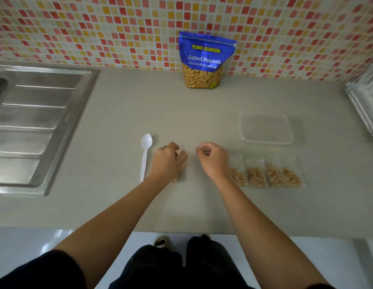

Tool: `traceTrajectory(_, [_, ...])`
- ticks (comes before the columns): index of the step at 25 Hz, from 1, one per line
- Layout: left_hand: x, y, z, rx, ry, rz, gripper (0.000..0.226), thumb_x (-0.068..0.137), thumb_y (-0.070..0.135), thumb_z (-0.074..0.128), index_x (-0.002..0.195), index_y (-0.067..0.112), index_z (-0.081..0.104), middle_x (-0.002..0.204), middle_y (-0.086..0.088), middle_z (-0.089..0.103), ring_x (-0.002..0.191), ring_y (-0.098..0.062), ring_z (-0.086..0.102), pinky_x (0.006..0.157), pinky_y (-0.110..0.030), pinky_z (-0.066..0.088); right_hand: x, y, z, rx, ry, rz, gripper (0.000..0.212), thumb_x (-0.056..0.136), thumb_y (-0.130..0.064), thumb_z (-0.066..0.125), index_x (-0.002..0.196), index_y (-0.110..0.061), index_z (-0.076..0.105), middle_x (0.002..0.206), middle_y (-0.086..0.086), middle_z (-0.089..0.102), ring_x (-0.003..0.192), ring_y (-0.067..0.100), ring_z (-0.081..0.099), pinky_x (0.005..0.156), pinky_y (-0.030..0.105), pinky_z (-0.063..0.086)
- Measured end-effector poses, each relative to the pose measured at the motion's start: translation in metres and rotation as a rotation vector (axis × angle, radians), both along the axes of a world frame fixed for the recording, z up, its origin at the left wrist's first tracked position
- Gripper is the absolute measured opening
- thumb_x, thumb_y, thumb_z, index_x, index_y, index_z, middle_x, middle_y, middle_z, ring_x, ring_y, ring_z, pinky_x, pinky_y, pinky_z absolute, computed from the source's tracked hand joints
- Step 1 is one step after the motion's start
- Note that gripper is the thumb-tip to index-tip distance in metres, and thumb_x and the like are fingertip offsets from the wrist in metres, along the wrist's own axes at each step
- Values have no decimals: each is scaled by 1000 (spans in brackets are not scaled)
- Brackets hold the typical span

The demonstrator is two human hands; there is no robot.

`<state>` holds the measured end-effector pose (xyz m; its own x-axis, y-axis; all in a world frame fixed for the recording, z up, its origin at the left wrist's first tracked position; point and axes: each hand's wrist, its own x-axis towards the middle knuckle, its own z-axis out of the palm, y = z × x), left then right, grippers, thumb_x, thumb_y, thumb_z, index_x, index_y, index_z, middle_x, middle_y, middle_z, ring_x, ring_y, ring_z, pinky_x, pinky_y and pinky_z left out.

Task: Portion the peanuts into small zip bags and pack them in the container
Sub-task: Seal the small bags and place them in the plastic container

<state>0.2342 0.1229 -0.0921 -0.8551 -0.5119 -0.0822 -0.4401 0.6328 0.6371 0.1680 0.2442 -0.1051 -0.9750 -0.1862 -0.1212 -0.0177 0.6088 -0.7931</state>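
at the near edge of the table (110, 205) both forearms reach forward. the left hand (168, 161) has its fingers curled down onto a small zip bag (177, 178). only a strip of clear plastic and a few tan peanuts show beside the wrist. we read its long axis as running near to far, but we cannot tell which end is the mouth. the right hand (212, 160) sits close beside the left hand without touching it, fingers curled toward the palm. we cannot tell whether it pinches anything.

right of that hand, four filled zip bags (274, 177) lie flat in a side-by-side row, edges overlapping. each long axis runs near to far, with peanuts gathered at the near end and the clear top pointing away. the leftmost bag is partly under the right wrist.

left of the left hand lies a white spoon (145, 155), handle toward us, bowl away.

beyond the row sits the clear, square, round-cornered container (266, 129).

farthest back, the blue peanut pouch (204, 59) stands upright against the tiled wall (98, 28), peanuts showing through its lower window. a steel sink (35, 126) lies at the left.
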Motion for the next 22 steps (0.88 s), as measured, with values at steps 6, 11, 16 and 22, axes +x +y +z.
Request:
traceTrajectory(6, [-61,61,-13,44,-92,-292,33,87,24,54,111,4,62,96,-15,70,96,-33,62,82,-32,46,-18,98,6,152,59,-186,22,85,-18,60,103,-8,69,95,11,73,87,23,68,79,25,47])
traceTrajectory(11, [-83,99,-31,18,-208,-473,42,81,31,67,114,6,58,114,-18,52,105,-34,53,92,-34,42,-13,130,-11,279,-56,-136,36,77,-20,67,112,-13,65,103,8,72,98,24,66,88,32,50])
traceTrajectory(16, [-93,107,-38,-18,-193,-525,19,80,17,66,94,5,63,107,-19,53,97,-33,54,84,-32,44,-16,128,-20,313,-58,-85,41,77,-19,68,117,-13,62,109,9,67,101,26,63,91,35,48])
traceTrajectory(22, [-85,90,-24,368,-101,-466,16,81,10,68,89,15,54,83,-7,64,70,-20,59,56,-11,43,-19,121,-23,94,-106,-87,41,80,-13,66,119,-9,60,106,8,69,94,20,65,90,33,51])
